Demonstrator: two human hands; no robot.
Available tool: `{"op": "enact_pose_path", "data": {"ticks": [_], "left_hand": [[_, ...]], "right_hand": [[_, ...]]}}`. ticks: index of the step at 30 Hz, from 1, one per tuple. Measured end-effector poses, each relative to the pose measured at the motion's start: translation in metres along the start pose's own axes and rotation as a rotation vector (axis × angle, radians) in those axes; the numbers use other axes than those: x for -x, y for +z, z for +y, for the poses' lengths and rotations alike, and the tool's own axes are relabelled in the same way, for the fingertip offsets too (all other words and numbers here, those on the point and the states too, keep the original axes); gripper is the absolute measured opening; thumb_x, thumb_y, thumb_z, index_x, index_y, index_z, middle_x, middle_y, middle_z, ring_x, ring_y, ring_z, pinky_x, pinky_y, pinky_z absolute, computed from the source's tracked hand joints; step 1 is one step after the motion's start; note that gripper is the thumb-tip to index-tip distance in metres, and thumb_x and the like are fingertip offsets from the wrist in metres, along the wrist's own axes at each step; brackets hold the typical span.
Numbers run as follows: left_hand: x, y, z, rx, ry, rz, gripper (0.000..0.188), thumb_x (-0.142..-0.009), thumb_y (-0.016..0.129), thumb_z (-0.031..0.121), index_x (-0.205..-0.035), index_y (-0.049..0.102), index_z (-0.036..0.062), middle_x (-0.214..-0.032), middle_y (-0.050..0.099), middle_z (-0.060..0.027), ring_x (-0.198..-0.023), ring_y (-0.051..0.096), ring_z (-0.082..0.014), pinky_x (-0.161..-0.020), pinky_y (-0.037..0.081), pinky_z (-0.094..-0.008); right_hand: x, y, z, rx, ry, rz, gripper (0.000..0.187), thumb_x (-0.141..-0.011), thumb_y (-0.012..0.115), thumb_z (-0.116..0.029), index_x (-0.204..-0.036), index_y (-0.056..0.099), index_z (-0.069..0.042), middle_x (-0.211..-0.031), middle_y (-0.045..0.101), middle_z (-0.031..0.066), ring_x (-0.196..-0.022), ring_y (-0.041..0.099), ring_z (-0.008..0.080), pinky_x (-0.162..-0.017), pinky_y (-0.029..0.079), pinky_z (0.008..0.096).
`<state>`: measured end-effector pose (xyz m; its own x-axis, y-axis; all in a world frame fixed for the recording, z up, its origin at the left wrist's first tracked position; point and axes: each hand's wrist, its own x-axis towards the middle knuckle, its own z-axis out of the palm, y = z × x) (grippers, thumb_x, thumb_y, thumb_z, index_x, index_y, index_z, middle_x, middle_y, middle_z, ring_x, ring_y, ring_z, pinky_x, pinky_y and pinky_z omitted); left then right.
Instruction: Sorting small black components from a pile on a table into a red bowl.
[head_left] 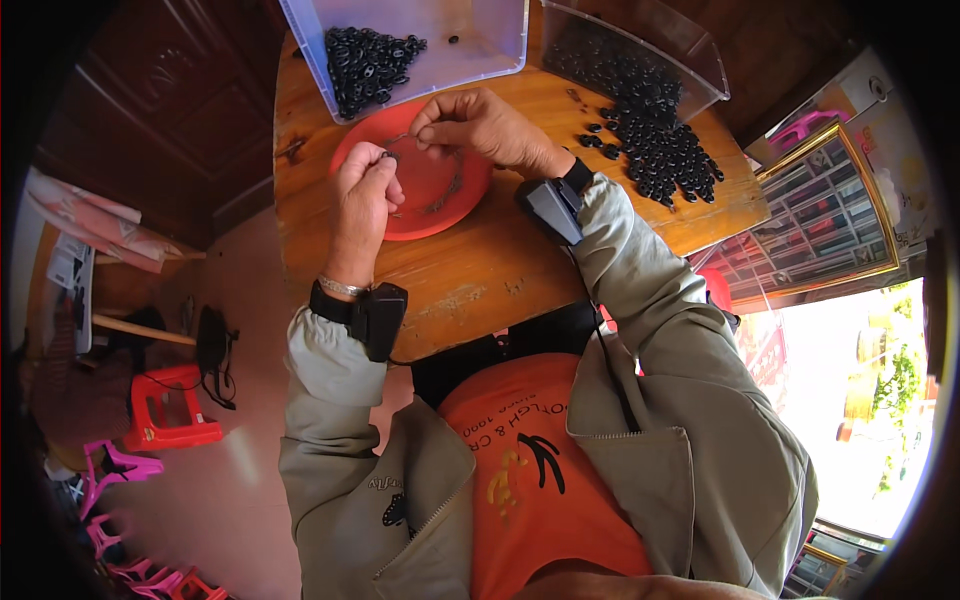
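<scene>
Over a round red plate (425,222), both my hands work close together. Between the thumb and fingertips of my left hand (365,182) is a small black part (389,155), only partly showing. My right hand (485,130), just to its right, is closed in a pinch; what its fingertips hold is too small to make out. Thin, greyish wire-like bits (440,200) lie scattered on the plate under my hands.
A clear plastic bin (470,60) with a heap of black oval parts (365,68) stands at the back of the wooden table (470,300). Right of it, a tipped clear container (700,75) spills glossy black pieces (665,160). A red stool (172,408) stands on the floor at left.
</scene>
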<state>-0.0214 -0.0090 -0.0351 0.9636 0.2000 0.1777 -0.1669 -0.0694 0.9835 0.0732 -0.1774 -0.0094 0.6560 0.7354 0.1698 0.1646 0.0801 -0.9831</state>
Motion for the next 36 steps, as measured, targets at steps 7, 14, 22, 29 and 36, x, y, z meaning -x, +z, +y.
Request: {"op": "enact_pose_path", "data": {"ticks": [7,14,22,29,36], "left_hand": [[0.005,0.008,0.001,-0.100,0.063,-0.012,0.011,-0.088,0.051,0.013,-0.081,0.051,0.0042,-0.058,0.048,0.0014,-0.052,0.046,-0.0061,-0.047,0.036,-0.0214],[0.009,0.013,0.002,-0.275,0.162,0.015,0.010,-0.087,0.052,0.011,-0.083,0.052,0.0021,-0.057,0.048,-0.0037,-0.052,0.048,-0.0114,-0.049,0.040,-0.0275],[0.011,0.012,0.000,-0.286,0.177,0.019,0.011,-0.087,0.052,0.011,-0.081,0.052,0.0019,-0.056,0.048,-0.0043,-0.051,0.048,-0.0122,-0.049,0.040,-0.0280],[0.016,0.021,0.002,-0.169,0.143,0.020,0.011,-0.087,0.050,0.010,-0.080,0.052,0.0014,-0.058,0.050,-0.0016,-0.053,0.048,-0.0087,-0.049,0.039,-0.0243],[0.010,0.014,-0.003,-0.088,0.133,-0.008,0.013,-0.089,0.048,0.012,-0.081,0.052,0.0031,-0.060,0.048,0.0009,-0.054,0.046,-0.0058,-0.050,0.038,-0.0207]], "right_hand": [[0.004,0.005,-0.001,0.047,-0.015,0.009,0.015,-0.089,0.061,-0.016,-0.091,0.064,-0.001,-0.079,0.063,-0.0006,-0.071,0.057,0.0061,-0.066,0.047,0.0209],[0.006,0.008,0.001,0.248,-0.107,-0.014,0.017,-0.088,0.061,-0.015,-0.091,0.065,0.001,-0.076,0.061,-0.0002,-0.071,0.054,0.0073,-0.066,0.046,0.0225],[0.005,0.011,0.000,0.349,-0.177,-0.027,0.018,-0.086,0.063,-0.017,-0.089,0.065,0.000,-0.075,0.063,0.0016,-0.071,0.057,0.0099,-0.066,0.047,0.0257],[0.011,0.014,-0.003,0.644,-0.335,0.040,0.018,-0.082,0.064,-0.020,-0.086,0.064,-0.003,-0.072,0.063,0.0141,-0.067,0.061,0.0279,-0.062,0.047,0.0348],[0.022,-0.002,-0.020,0.895,-0.269,0.081,0.027,-0.084,0.064,-0.030,-0.085,0.066,-0.004,-0.070,0.063,0.0127,-0.063,0.060,0.0260,-0.059,0.047,0.0347]]}}
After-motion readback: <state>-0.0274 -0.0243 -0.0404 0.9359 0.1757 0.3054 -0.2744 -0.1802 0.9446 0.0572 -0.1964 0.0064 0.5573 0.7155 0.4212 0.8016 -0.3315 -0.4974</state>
